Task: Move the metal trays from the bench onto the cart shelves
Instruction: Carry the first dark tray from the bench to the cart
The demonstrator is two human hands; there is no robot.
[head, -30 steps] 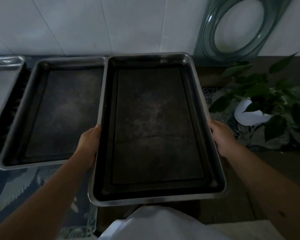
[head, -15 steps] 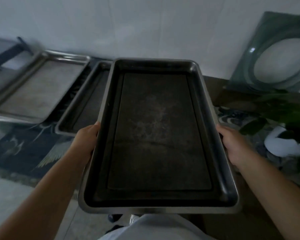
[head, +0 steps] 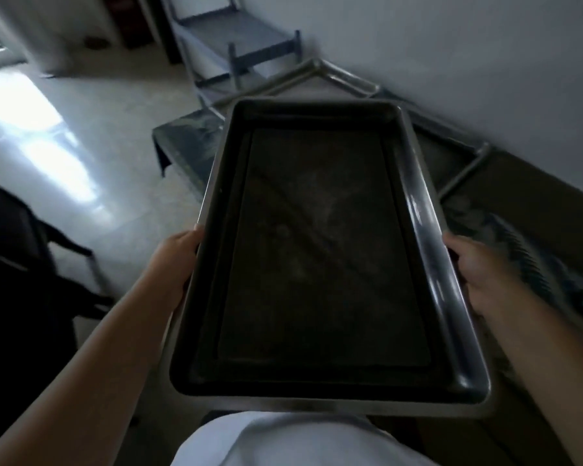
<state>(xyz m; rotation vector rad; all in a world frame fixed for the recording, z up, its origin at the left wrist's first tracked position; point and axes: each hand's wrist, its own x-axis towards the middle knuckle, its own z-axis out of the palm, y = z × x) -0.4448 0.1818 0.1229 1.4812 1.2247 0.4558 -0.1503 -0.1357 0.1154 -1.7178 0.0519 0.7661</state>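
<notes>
The left hand [head: 177, 253] and right hand [head: 478, 269] each grasp a long side rim of the metal tray [head: 320, 250], held in the air in front of the person, off the bench [head: 505, 210]. A loosened grip could tip it (it looks empty). Beyond, two trays [head: 342, 75] remain on the bench; swinging low could clip them before reaching the cart [head: 236, 45].

Metal tray [head: 320, 250]: silver-grey rim, dark blackish interior with faint pale mottling. Bench cover [head: 532, 253]: dark blue-grey with a lighter feather-like print. Cart [head: 229, 38]: blue-grey shelves. Wall [head: 468, 45]: white. Floor [head: 91, 129]: pale grey, bright glare patches. Garment [head: 293, 442]: white.
</notes>
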